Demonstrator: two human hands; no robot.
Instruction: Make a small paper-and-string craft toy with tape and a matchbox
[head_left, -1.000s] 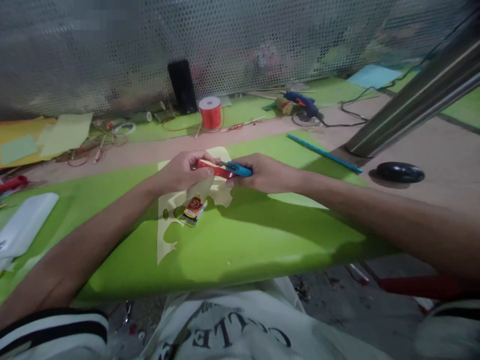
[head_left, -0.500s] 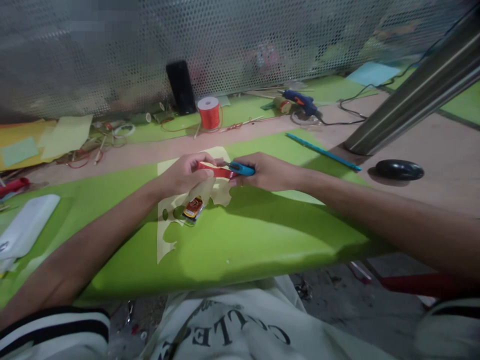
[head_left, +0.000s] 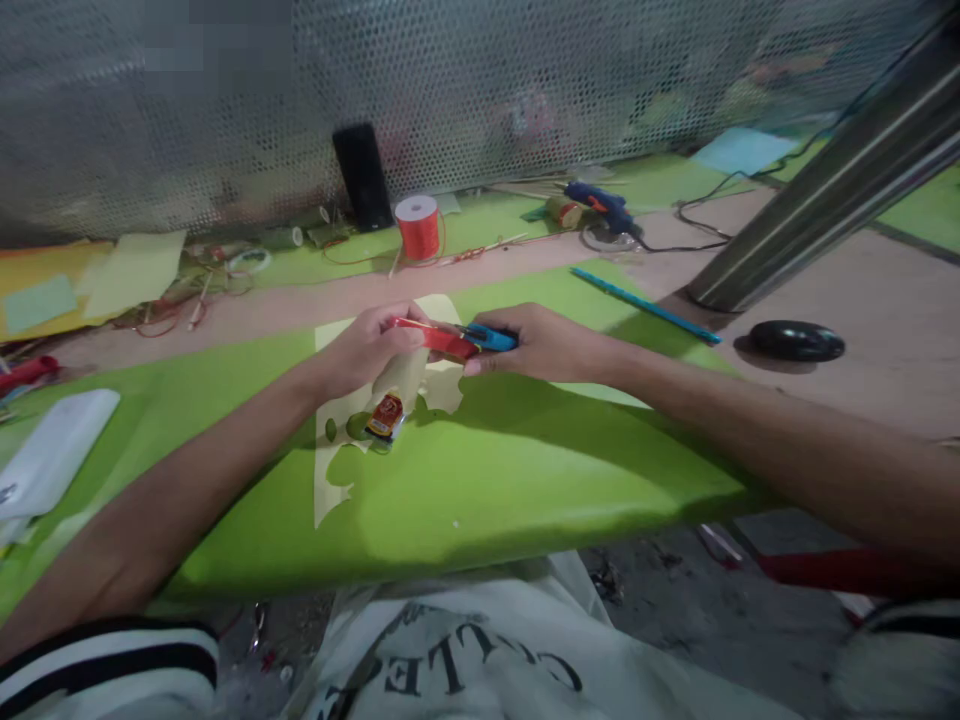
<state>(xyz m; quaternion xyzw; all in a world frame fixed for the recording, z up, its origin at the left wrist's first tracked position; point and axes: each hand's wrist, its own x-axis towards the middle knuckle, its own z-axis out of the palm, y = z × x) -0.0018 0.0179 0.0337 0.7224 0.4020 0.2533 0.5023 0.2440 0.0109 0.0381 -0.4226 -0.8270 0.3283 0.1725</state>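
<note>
My left hand point(head_left: 369, 350) is closed, pinching the left end of a red strip point(head_left: 450, 345) that looks like folded paper or ribbon. Closed around blue-handled scissors point(head_left: 491, 338), my right hand point(head_left: 551, 345) is at the strip's right end; the metal tip lies against the red strip's upper edge. Under both hands is a pale yellow paper sheet point(head_left: 324, 490) with holes and curved pieces cut out. A small clear packet point(head_left: 385, 416) with a red-brown label rests on the sheet, below my left hand.
Behind my hands are a red thread spool point(head_left: 418, 228), a black phone point(head_left: 362, 178) leaning on the mesh, and a glue gun point(head_left: 604, 203). To the right are a blue stick point(head_left: 645, 303), a black oval object point(head_left: 797, 341) and a metal post point(head_left: 780, 205). At left lies a white device point(head_left: 64, 450).
My right hand and the scissors have shifted slightly right. The red strip has tilted, its right end lower, and shows more of its length between my hands.
</note>
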